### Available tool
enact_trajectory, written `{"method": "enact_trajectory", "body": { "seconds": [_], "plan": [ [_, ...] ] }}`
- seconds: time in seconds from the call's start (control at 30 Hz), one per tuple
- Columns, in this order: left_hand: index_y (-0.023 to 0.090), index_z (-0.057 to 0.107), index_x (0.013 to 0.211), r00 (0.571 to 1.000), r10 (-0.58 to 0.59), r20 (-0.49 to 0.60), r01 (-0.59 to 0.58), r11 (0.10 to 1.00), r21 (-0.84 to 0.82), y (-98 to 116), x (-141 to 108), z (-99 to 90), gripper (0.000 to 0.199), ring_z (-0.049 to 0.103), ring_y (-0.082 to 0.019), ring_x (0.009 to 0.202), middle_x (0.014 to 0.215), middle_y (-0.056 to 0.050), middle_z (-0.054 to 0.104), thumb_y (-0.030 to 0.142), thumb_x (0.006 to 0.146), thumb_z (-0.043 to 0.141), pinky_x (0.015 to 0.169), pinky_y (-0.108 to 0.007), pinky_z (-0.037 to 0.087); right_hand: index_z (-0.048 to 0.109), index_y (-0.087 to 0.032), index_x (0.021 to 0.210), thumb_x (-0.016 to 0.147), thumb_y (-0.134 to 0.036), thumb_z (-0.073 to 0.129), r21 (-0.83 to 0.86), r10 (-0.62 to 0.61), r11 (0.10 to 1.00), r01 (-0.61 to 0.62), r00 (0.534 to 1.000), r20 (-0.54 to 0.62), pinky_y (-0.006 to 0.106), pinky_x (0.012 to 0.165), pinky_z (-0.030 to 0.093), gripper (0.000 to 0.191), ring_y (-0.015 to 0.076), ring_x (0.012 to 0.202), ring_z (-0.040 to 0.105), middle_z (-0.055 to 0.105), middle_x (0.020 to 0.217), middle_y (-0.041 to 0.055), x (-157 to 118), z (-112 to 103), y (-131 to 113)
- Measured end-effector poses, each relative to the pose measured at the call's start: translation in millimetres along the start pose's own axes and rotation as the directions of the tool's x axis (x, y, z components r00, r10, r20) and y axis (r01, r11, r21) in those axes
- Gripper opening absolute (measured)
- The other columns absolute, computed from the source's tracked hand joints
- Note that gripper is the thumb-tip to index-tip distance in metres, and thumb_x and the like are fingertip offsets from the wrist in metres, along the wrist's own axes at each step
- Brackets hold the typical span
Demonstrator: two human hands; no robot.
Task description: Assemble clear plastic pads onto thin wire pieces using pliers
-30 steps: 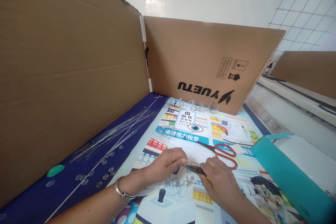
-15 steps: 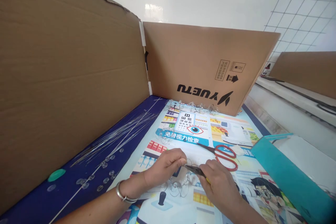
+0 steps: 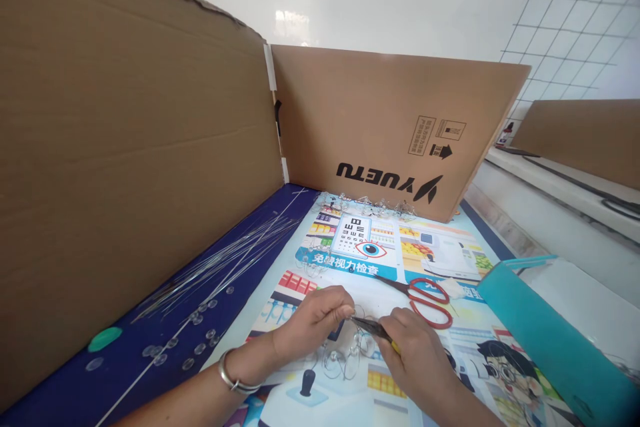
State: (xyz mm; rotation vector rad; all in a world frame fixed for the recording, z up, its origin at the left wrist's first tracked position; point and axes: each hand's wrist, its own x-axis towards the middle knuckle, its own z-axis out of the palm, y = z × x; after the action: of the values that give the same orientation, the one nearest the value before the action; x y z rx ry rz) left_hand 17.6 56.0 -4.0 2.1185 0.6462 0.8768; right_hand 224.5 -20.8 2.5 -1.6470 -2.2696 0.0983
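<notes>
My right hand [image 3: 413, 343] is closed around a pair of pliers [image 3: 370, 325] with dark jaws and a bit of yellow on the grip. The jaw tips meet the fingertips of my left hand [image 3: 320, 313], which pinch a thin wire piece; its exact shape is hidden by the fingers. Below the pliers hangs or lies a bent wire piece with clear beads [image 3: 343, 361], forming loops. Whether it joins the wire in my fingers I cannot tell. Red-handled scissors [image 3: 430, 301] lie just beyond my right hand.
Straight wires [image 3: 225, 260] and loose clear beads [image 3: 200, 349] lie on the blue surface at left, near a green oval piece [image 3: 105, 339]. More beaded wire pieces [image 3: 385, 207] line the cardboard wall [image 3: 390, 113]. A teal folder-like box [image 3: 555, 333] stands at right.
Both hands stay nearly in place, with the pliers still at the left fingertips. The view has shifted very slightly.
</notes>
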Motion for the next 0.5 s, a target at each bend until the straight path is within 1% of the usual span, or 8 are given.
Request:
{"method": "enact_trajectory", "body": {
  "seconds": [0.1, 0.3, 0.37, 0.5],
  "plan": [
    [0.015, 0.051, 0.070, 1.000, 0.002, 0.003, -0.002, 1.000, 0.004, -1.1, 0.0, 0.2, 0.032, 0.045, -0.011, 0.063, 0.066, 0.000, 0.050, 0.031, 0.093, 0.037, 0.061, -0.023, 0.037, 0.053, -0.021, 0.080, 0.080, -0.017, 0.048, 0.024, -0.002, 1.000, 0.002, 1.000, 0.009, 0.029, 0.066, 0.036, 0.007, 0.0174, 0.077, 0.048, 0.052, 0.079, 0.0024, 0.2, 0.0, 1.1],
    [0.015, 0.051, 0.069, 1.000, 0.005, -0.022, -0.005, 1.000, 0.002, 0.9, 0.6, 0.4, 0.031, 0.045, -0.011, 0.063, 0.065, 0.001, 0.050, 0.030, 0.093, 0.038, 0.062, -0.023, 0.037, 0.053, -0.021, 0.082, 0.082, -0.019, 0.047, 0.025, 0.004, 1.000, -0.003, 1.000, -0.022, 0.029, 0.066, 0.035, 0.006, 0.0178, 0.076, 0.047, 0.052, 0.080, 0.0026, -0.9, 3.2, 0.2],
    [0.015, 0.050, 0.068, 0.999, 0.006, -0.041, -0.006, 1.000, 0.006, 2.9, 1.0, 0.1, 0.030, 0.046, -0.011, 0.063, 0.064, 0.001, 0.050, 0.030, 0.093, 0.039, 0.062, -0.023, 0.037, 0.053, -0.020, 0.083, 0.083, -0.019, 0.046, 0.016, 0.014, 1.000, -0.014, 0.999, -0.045, 0.030, 0.067, 0.035, 0.007, 0.0183, 0.077, 0.047, 0.052, 0.081, 0.0030, -1.9, 5.0, -1.6],
    [0.015, 0.050, 0.068, 0.998, 0.022, -0.061, -0.021, 1.000, 0.016, 4.7, 1.4, 0.0, 0.030, 0.046, -0.011, 0.063, 0.064, 0.000, 0.050, 0.029, 0.092, 0.040, 0.061, -0.023, 0.037, 0.055, -0.020, 0.089, 0.083, -0.019, 0.046, -0.027, 0.005, 1.000, -0.009, 0.991, -0.132, 0.032, 0.071, 0.035, 0.011, 0.0200, 0.079, 0.046, 0.052, 0.082, 0.0045, -3.8, 8.6, -3.9]
  ]
}}
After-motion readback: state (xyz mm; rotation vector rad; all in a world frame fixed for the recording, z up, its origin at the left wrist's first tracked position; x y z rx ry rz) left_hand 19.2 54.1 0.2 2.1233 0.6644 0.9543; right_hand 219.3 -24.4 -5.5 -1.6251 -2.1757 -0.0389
